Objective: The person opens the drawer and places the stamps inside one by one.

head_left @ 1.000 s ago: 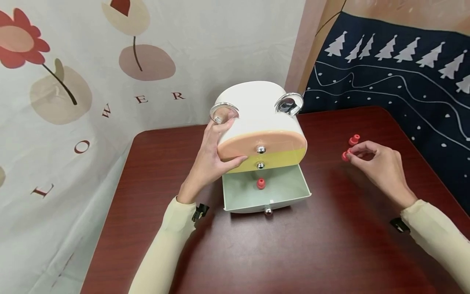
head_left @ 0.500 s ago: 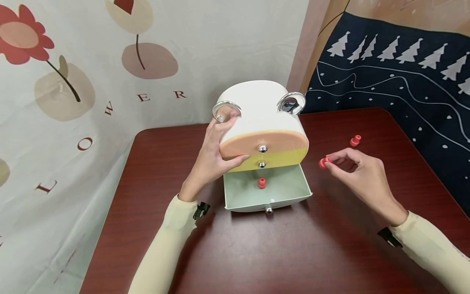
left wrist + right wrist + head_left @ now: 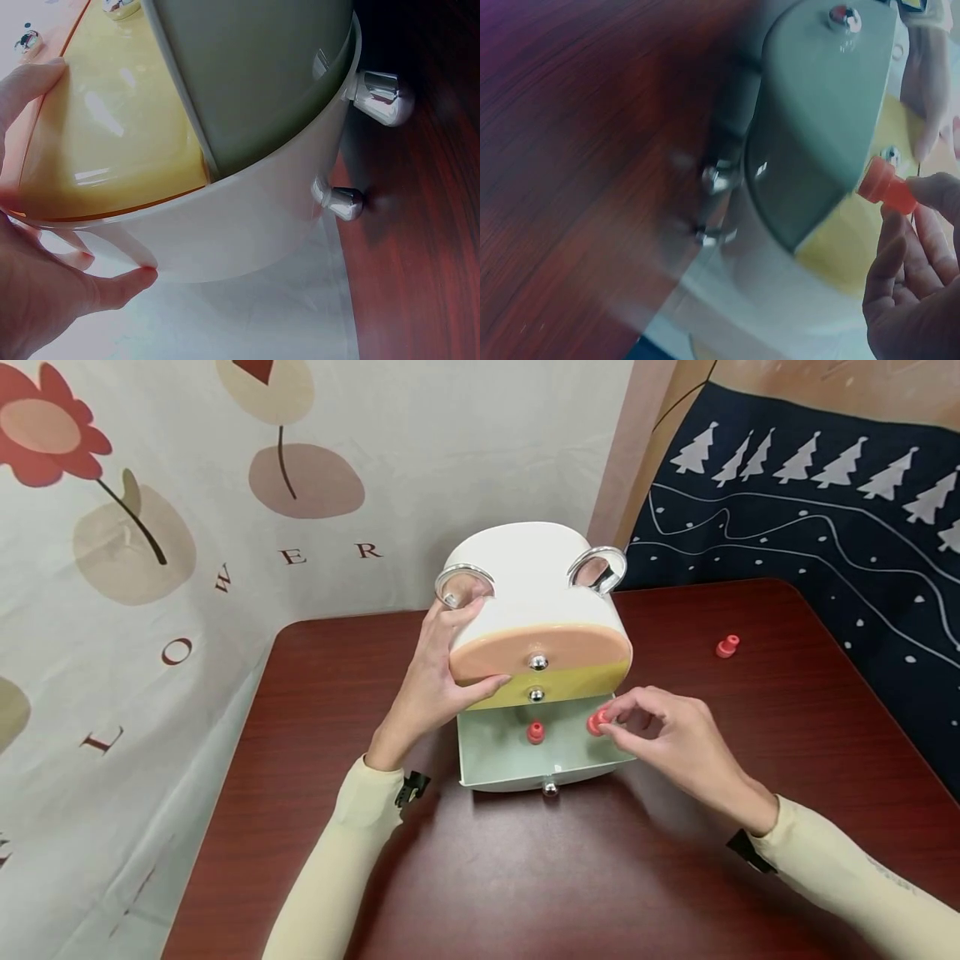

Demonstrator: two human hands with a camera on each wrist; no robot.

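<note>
A small cabinet (image 3: 525,564) has a white body, an orange and a yellow drawer, round silver knobs and two ring-like ears. Its bottom green drawer (image 3: 495,764) is pulled out, with a small red pawn-shaped piece (image 3: 535,732) inside. My left hand (image 3: 431,685) holds the cabinet's left side, thumb across the front and fingers along the white shell. My right hand (image 3: 678,735) pinches another red pawn-shaped piece (image 3: 885,185) between thumb and fingertips, over the green drawer's right side. In the right wrist view its wide end points away from the hand.
A third red piece (image 3: 727,647) stands on the dark red wooden table (image 3: 525,885), to the right of the cabinet. Behind the table hang a pale flower-print cloth (image 3: 450,443) and a navy cloth with white trees (image 3: 795,518).
My right hand has lifted a red piece off the table at the right and carried it left over the green drawer. The left hand keeps its hold on the cabinet.
</note>
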